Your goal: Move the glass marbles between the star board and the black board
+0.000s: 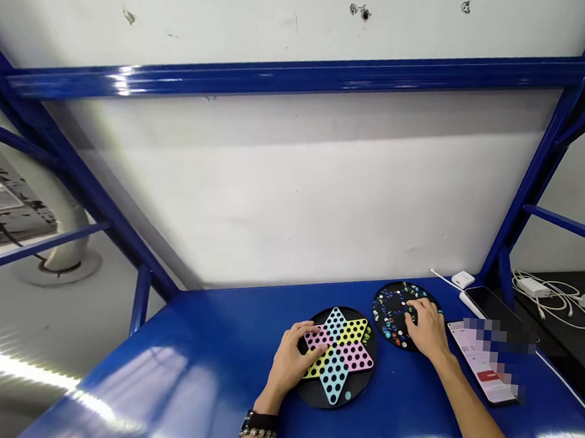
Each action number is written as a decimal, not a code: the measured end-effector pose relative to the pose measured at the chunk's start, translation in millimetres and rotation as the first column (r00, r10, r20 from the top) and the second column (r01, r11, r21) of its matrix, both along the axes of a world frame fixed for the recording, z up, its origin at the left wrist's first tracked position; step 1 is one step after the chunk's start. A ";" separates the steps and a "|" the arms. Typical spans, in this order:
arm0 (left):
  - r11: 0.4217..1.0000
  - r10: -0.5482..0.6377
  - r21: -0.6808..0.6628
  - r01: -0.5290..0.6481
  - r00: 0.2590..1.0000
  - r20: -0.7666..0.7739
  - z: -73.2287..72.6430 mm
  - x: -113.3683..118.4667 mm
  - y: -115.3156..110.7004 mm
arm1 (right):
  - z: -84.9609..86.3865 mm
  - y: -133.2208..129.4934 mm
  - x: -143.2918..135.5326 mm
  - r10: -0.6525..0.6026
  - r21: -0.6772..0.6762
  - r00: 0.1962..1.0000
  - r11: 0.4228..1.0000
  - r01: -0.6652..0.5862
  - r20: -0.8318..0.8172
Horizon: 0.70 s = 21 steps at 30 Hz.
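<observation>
My left hand (290, 359) lies over the left side of a Chinese checkers board (334, 382), its thumb and fingers apart on the pink and yellow points. The star-shaped board has light blue, yellow and pink points with dark holes, on a round black base. A few green marbles (367, 334) sit on the base at the upper right. My right hand (426, 327) reaches over a round black tray (386, 299) of mixed marbles (389, 331). Its thumb and index finger are bent down among them with a gap between; no marble shows clearly held.
The blue table (223, 347) backs onto a white wall with blue metal framing (302, 76). Right of the tray lie a phone with a lit screen (482, 366), a dark device (494, 310), a white charger (462, 279) and cables (558, 291).
</observation>
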<state>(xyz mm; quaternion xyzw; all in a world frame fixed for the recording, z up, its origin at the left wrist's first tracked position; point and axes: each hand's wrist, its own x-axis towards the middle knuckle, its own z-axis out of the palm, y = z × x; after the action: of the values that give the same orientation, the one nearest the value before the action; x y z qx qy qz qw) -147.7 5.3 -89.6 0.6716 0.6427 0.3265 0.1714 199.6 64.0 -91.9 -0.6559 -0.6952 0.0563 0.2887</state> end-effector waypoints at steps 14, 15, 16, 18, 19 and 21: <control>1.000 -0.003 0.002 0.003 1.000 -0.001 -2.4 -1.8 0.8 | 20.1 1.8 51.8 -0.117 -0.235 0.973 0.969 0.069 -0.198; 1.000 -0.002 0.005 0.002 1.000 -0.002 -2.6 -2.1 1.0 | 19.8 1.4 49.4 -0.077 -0.250 0.976 0.968 0.024 -0.205; 1.000 0.001 0.005 -0.001 1.000 -0.004 -2.8 -2.2 1.1 | 19.3 0.9 47.9 -0.034 -0.269 0.977 0.963 -0.024 -0.210; 1.000 0.006 0.000 -0.006 1.000 -0.008 -2.7 -2.4 1.2 | 17.9 -0.8 47.3 0.058 -0.319 0.977 0.940 -0.123 -0.204; 1.000 0.010 -0.004 -0.010 1.000 -0.009 -2.4 -2.3 1.1 | 17.2 -1.8 47.9 0.096 -0.342 0.976 0.926 -0.160 -0.197; 1.000 0.012 -0.013 -0.012 1.000 -0.011 -1.5 -2.0 0.8 | 15.9 -3.4 49.7 0.143 -0.367 0.974 0.909 -0.200 -0.176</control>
<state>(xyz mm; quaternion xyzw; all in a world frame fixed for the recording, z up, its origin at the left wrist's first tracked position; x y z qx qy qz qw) -149.7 6.1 -91.1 0.6683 0.6498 0.3197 0.1702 249.2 60.6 -76.0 -0.6299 -0.7031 0.2633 0.1989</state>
